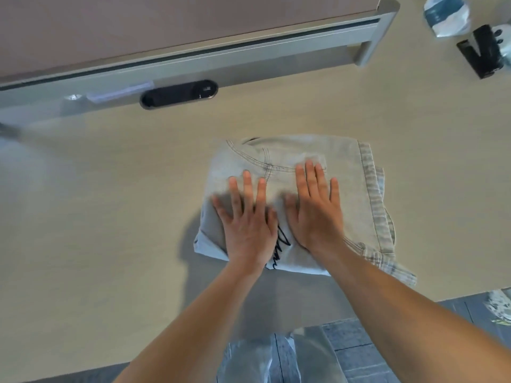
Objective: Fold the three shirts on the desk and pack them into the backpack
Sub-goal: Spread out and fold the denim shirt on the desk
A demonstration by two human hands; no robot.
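Note:
A light grey folded shirt [351, 189] with black script lettering lies in a compact bundle on the beige desk [110, 217], near its front edge. My left hand [246, 217] presses flat on the shirt's near left part, fingers straight and spread. Beside it, my right hand [315, 208] lies flat on the middle of the shirt, fingers straight too. Ribbed hem layers stick out along the bundle's right side. No backpack and no other shirts are in view.
A black oval cable grommet [178, 94] is set into the desk at the back, below a grey metal rail [249, 53]. At the far right stand a blue-and-white packet [446, 16] and a black object [484, 52]. My legs show below the desk's front edge.

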